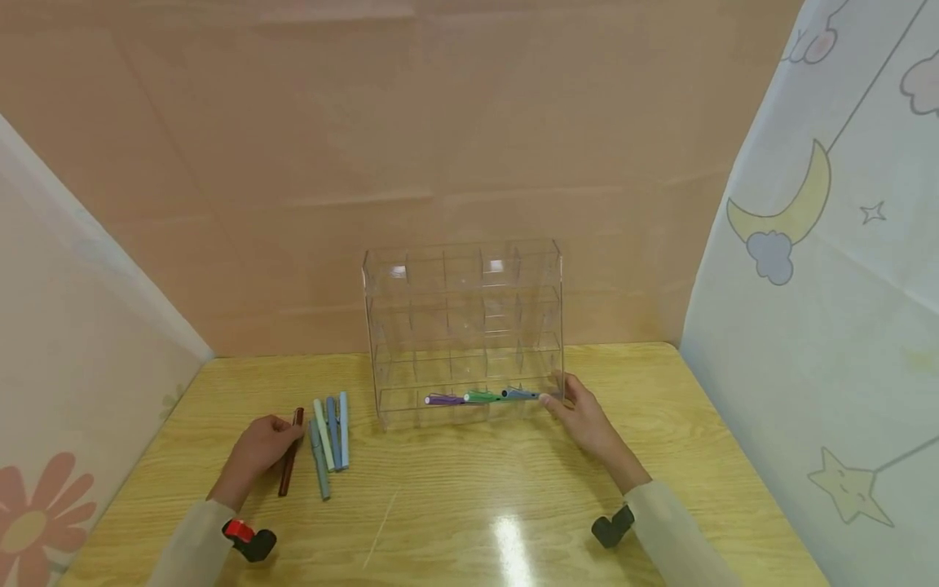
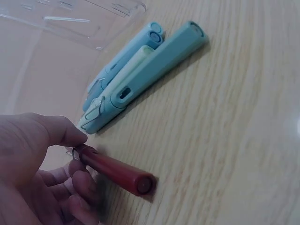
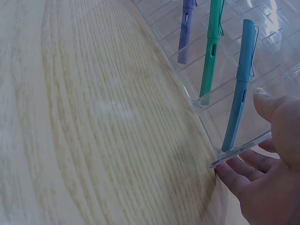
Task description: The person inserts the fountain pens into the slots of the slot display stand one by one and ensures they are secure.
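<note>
Fingers and thumb of the left hand [image 1: 266,447] pinch a slim, dark red pen with a metal clip [image 1: 291,456] near its clip end, over the left part of a light, yellowish wood-grain table [image 1: 440,505]; whether its other end touches the tabletop, I cannot tell. Just right of it, four pens lie in a close bunch: a grey-green pen [image 1: 320,461], a pale green pen [image 1: 324,436], a slate-blue pen [image 1: 333,432] and a light blue pen [image 1: 343,432]. Farther right stands a clear plastic rack with four tiers of divided compartments [image 1: 466,356]. Its bottom tier holds a purple pen [image 1: 443,400], a green pen [image 1: 482,397] and a blue pen [image 1: 518,394], each leaning in a separate compartment, clipped end up. The right hand [image 1: 583,416] grips the rack's lower right corner, thumb in front and fingers round the outer side, with the thumb near the blue pen. Behind the rack hangs a creased orange-brown backdrop [image 1: 367,163].
</note>
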Demonstrator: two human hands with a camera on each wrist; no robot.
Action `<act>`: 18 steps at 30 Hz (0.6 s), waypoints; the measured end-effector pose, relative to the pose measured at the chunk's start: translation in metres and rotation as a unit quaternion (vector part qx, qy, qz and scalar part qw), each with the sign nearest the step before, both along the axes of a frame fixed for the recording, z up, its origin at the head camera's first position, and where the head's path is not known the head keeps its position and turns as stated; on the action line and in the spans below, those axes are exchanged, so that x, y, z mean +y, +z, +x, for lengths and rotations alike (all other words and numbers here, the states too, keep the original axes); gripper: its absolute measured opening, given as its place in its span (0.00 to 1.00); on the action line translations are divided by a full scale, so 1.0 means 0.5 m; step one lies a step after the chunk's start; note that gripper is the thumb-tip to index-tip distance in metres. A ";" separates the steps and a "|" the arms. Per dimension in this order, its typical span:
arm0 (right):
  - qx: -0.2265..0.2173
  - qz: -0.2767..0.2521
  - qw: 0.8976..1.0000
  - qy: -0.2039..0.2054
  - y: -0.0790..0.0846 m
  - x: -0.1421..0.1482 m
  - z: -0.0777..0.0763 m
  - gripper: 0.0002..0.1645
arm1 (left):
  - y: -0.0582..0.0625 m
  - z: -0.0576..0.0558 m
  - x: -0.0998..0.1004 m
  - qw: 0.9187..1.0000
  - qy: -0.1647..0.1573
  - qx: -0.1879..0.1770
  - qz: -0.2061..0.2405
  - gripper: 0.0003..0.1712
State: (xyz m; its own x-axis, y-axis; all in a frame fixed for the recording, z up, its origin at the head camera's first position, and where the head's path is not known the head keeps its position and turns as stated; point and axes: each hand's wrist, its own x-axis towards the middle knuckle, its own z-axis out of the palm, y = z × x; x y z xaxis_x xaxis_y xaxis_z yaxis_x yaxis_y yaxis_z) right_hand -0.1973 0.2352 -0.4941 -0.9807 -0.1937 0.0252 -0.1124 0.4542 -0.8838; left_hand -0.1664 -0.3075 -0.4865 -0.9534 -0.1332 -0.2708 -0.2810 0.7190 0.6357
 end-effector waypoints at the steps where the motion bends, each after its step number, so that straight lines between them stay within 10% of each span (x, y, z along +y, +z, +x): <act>1: -0.001 0.001 1.000 0.000 0.000 0.000 0.000 0.44 | 0.001 0.002 -0.001 1.000 0.001 0.000 -0.002 0.27; 18: -0.008 -0.007 1.000 -0.002 0.000 0.000 0.000 0.43 | 0.050 0.049 -0.005 0.998 0.017 0.049 0.032 0.30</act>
State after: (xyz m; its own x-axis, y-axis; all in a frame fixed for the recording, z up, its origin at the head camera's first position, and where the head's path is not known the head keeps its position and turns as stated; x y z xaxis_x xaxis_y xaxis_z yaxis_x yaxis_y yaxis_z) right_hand -0.1971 0.2353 -0.4940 -0.9818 -0.1896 0.0129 -0.0972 0.4429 -0.8913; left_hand -0.1421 -0.3098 -0.4614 -0.9709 -0.1514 -0.1853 -0.2387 0.6669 0.7058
